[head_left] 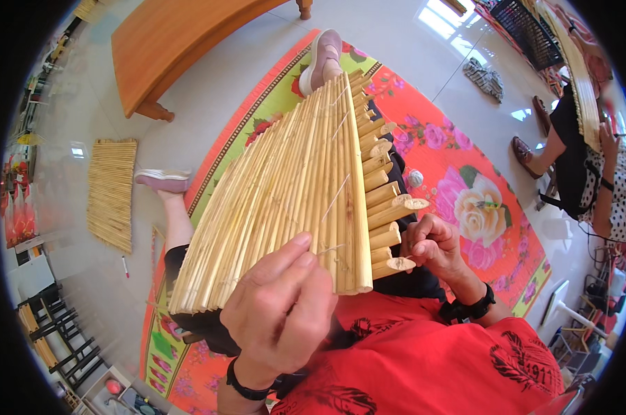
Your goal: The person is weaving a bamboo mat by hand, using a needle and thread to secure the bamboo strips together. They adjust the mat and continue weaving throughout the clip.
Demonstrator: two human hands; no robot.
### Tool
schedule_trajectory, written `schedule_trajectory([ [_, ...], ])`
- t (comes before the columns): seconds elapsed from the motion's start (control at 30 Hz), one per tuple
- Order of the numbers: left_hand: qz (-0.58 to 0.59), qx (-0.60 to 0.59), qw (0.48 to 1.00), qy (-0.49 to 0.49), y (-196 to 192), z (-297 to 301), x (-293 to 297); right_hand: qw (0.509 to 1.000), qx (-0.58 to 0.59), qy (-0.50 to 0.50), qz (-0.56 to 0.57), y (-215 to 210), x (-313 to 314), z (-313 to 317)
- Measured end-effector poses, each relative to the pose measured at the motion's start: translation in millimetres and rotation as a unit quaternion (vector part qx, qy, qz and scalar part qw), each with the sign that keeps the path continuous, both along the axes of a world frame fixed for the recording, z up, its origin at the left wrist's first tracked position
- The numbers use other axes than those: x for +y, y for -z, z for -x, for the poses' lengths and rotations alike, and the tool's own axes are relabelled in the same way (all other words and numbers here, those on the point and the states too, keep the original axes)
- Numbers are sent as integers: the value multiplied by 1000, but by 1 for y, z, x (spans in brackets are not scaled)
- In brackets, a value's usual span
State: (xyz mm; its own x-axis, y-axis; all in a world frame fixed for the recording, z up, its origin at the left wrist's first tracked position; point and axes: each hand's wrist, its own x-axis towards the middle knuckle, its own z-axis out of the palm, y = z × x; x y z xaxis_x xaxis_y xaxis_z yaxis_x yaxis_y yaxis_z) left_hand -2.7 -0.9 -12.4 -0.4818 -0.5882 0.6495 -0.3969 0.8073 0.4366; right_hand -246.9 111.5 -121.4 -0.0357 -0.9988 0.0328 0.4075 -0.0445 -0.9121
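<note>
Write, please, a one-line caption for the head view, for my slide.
Left hand at a mat of yellowish sticks, right hand beside the jutting ends, above a flowered rug.

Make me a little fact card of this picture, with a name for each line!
Main thing: panel of yellow stalks, side by side
Left grip: fingertips at the panel's near part; anything pinched is too small to tell
Right grip: beside the cut stalk ends at the panel's right
Little round thing: pale ball, right of the panel
Floor cover: red flowery mat
Floor, left: smaller stalk panel
Furniture: orange-brown wooden table
Another person: far right, partly in view
</note>
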Motion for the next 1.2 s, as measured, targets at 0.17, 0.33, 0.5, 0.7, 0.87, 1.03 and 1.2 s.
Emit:
schedule_trajectory([
  [0.17, -77, -54, 996, 6, -25, 2, -7, 998, -55, -1, -17, -4, -10, 1],
  [0.33, -121, -26, 992, -10, -32, -5, -21, 994, -107, -30, -9, -44, -32, 1],
  [0.5, -103, -8, 993, -49, -37, -9, -36, 991, -51, -60, 112, -87, -61, -27],
  [0.7, -180, 40, 981, -68, -43, -15, -61, 994, 5, -5, 110, -107, -107, -54],
  [0.87, -228, 57, 969, -80, -50, -17, -76, 994, -22, 52, 94, -111, -134, -81],
  [1.03, -278, 82, 954, -74, -50, -19, -82, 996, -20, 54, 71, -107, -143, -86],
  [1.2, -292, 93, 950, -66, -52, -14, -85, 968, 93, 130, 195, -93, -151, -94],
])
